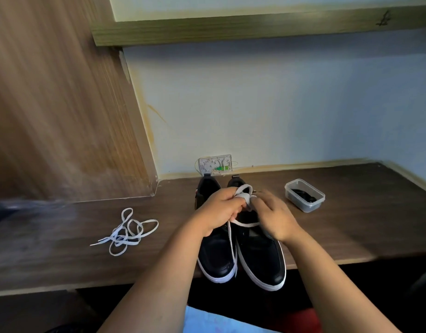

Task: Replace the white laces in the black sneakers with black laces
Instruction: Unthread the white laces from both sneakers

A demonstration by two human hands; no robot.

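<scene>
Two black sneakers with white soles stand side by side on the wooden desk, toes toward me: the left sneaker (216, 255) and the right sneaker (262, 258). Above them my left hand (221, 210) grips a white lace (245, 195) bunched between both hands. My right hand (277, 215) pinches the same lace from the right. One strand hangs down between the shoes. A second white lace (128, 233) lies loose in a tangle on the desk to the left. Black laces (303, 194) sit in a clear plastic tub (305, 205) at the right.
The desk (351, 227) runs along a pale wall, with a wooden side panel (58, 116) at the left and a shelf (255, 27) overhead. A small white wall box with wires (215, 165) sits just behind the shoes. The sneakers' toes overhang the desk's front edge.
</scene>
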